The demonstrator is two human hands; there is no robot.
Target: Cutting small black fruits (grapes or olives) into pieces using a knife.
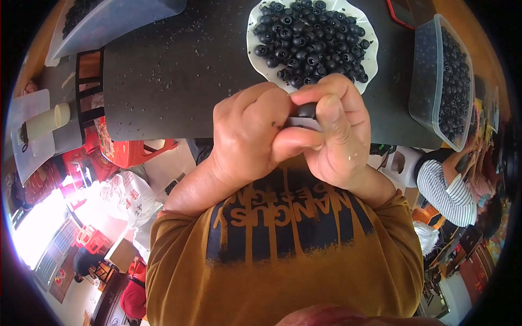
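Note:
My left hand (251,130) is closed, its thumb pressed along a thin, flat grey piece that looks like a blade (302,123). Most of that piece is hidden by the fingers. Against it, my right hand (341,130) pinches a small round black part (307,110) between thumb and fingers. Both hands meet just over the table's near edge, in front of a white scalloped plate (253,54). Heaped on the plate are many black, rounded rubber-like parts (310,41), several of them showing a hole in the top.
Dark crumbs lie scattered over the black table (174,92). A clear plastic box (427,81) of black parts stands at the right, another clear container (117,22) at the far left. A red-edged phone (401,13) lies at the back. Beyond are red stools (128,152) and a person in stripes (446,193).

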